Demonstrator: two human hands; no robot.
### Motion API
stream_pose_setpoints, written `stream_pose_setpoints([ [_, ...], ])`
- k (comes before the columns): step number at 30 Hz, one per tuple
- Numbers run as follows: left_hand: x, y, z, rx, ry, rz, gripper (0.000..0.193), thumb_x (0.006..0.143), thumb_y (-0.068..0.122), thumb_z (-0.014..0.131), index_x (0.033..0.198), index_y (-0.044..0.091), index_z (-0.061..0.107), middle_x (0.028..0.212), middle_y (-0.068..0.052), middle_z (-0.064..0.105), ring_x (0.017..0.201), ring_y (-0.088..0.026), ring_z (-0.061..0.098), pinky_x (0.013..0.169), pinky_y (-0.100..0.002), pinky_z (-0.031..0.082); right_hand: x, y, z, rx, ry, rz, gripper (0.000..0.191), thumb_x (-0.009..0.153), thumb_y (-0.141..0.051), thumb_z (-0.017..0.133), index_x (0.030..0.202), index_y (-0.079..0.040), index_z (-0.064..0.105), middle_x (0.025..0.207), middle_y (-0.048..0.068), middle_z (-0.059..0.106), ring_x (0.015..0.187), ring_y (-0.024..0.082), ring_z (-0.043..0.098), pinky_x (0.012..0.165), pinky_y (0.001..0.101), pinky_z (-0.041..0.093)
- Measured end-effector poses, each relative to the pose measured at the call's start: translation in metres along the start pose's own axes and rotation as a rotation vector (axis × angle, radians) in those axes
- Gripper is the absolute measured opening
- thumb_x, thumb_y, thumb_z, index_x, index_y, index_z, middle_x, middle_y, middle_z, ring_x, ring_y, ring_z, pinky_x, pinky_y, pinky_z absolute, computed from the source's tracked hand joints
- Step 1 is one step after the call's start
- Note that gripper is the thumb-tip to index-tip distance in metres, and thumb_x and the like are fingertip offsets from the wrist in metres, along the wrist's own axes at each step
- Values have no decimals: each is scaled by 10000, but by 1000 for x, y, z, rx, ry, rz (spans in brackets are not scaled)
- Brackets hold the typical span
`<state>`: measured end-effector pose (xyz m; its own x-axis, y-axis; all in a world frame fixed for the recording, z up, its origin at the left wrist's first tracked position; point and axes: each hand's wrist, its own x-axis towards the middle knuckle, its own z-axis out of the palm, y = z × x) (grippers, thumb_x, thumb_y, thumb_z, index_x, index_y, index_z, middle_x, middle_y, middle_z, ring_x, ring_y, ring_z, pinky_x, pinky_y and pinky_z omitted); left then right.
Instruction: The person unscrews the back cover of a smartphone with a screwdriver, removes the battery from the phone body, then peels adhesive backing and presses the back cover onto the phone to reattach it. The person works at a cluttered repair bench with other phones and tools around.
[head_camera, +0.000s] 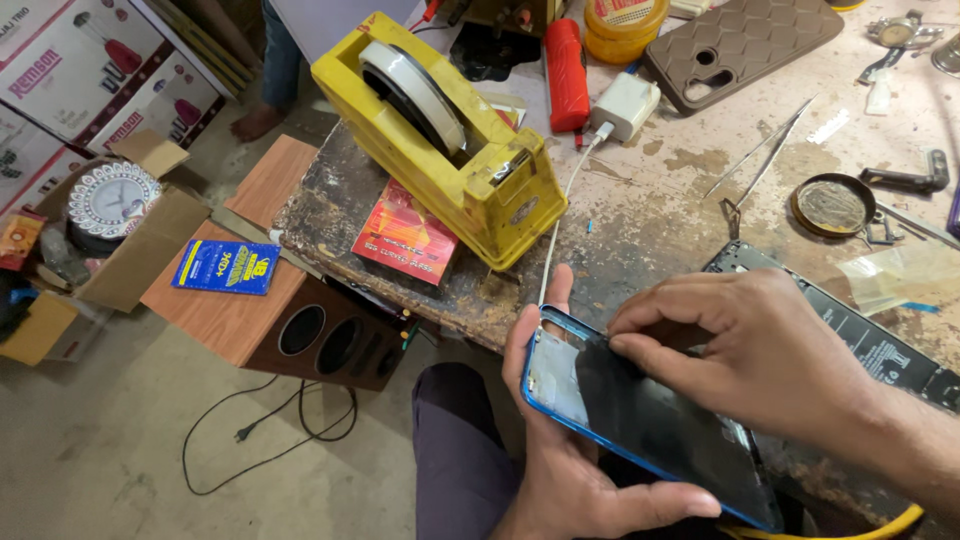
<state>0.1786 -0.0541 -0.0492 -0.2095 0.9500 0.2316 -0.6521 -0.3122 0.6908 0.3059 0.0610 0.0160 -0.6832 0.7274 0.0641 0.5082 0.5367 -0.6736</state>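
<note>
Right hand (745, 345) covers the upper right part of the blue-framed phone (640, 410); its forearm is cut off at the right edge. Left hand (570, 460) hides the phone's underside. The phone's lower corner is cut off at the bottom edge. Small metal parts (900, 35) at the tabletop (650, 200) corner are too small to identify.

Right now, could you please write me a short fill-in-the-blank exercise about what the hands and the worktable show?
1. The left hand cradles a phone with a ____ frame.
2. The right hand presses its fingertips on the phone's ____ panel.
3. The big tape dispenser on the worktable is coloured ____.
4. The white charger lies beside a ____ cylinder-shaped thing.

Missing words: blue; dark; yellow; red
</note>
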Motion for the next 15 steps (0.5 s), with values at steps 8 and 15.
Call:
stream_pose_setpoints([
  [8, 0, 3, 0, -110, 22, -29, 1487, 616, 259, 1031, 1510, 179, -154, 1721, -182, -187, 1596, -364, 228, 1305, -500, 319, -1, 7, 3, 15, 10, -95, 154, 843, -208, 763, 972, -132, 800, 891, -30, 821, 723, 107, 749, 591, 246, 617],
  [15, 1, 4, -1, -127, 31, -41, 1497, 613, 245, 1030, 1517, 176, -162, 1717, -186, -186, 1600, -353, 219, 1313, -494, 311, -4, 29, 6, 184, -48, 129, 160, 849, -184, 779, 984, -116, 830, 884, -21, 808, 746, 93, 772, 638, 247, 644],
])
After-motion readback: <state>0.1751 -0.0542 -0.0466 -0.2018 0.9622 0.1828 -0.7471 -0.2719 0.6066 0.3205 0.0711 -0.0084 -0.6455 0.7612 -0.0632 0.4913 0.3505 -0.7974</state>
